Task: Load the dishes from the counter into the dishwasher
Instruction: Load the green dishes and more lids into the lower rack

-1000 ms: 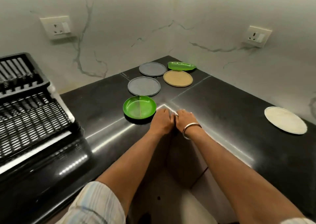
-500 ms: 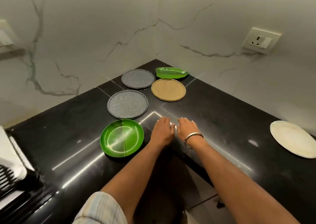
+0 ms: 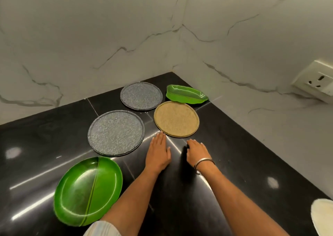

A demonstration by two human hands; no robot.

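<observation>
Six dishes lie flat and apart on the black stone counter, none stacked, so each can be lifted on its own. Taking the left hand as the centre of the clock, the tan round plate sits at one o'clock with its near rim just beyond the fingertips; the nearer speckled grey plate is at ten o'clock, the farther speckled grey plate at eleven to twelve, the small green leaf-shaped dish tucked into the wall corner past the tan plate, and the large green oval plate at seven to eight o'clock. A white plate shows only partly at the lower right edge. The left hand's fingers are straight and together, holding nothing. The right hand, with a metal bangle on the wrist, holds nothing either, fingers relaxed and slightly bent over the stone. I judge both hands are closing on the tan plate from either side of its near rim. The dishwasher is out of view.
</observation>
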